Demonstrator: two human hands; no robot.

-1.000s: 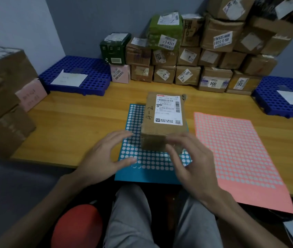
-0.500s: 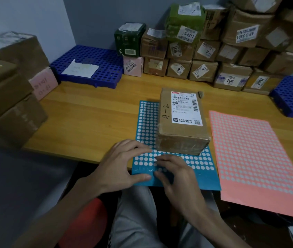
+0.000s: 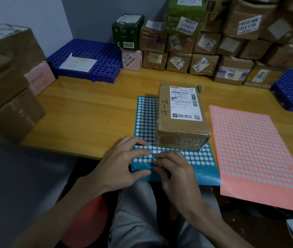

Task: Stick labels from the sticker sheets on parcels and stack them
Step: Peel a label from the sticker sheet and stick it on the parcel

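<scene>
A brown parcel [image 3: 181,122] marked "4-2", with a white shipping label on top, stands on the blue sticker sheet [image 3: 144,122], which lies at the table's near edge. My left hand [image 3: 124,163] presses the sheet's near left corner with spread fingers, its thumb along the near edge. Just right of it, my right hand [image 3: 176,174] has its fingers curled, the tips pinching at a round sticker [image 3: 153,162] in the sheet's lowest rows. A pink sticker sheet [image 3: 254,149] lies to the right of the parcel.
Stacked parcels [image 3: 204,45] line the back wall, and more boxes [image 3: 8,90] stand at the left. Blue perforated trays sit at back left [image 3: 88,59] and at far right [image 3: 292,90]. The wooden table [image 3: 88,113] shows bare between them.
Both hands left the parcel's sides and came down onto the blue sheet's near edge. The right hand's fingers have since curled onto a sticker. The camera view shifted left and nearer.
</scene>
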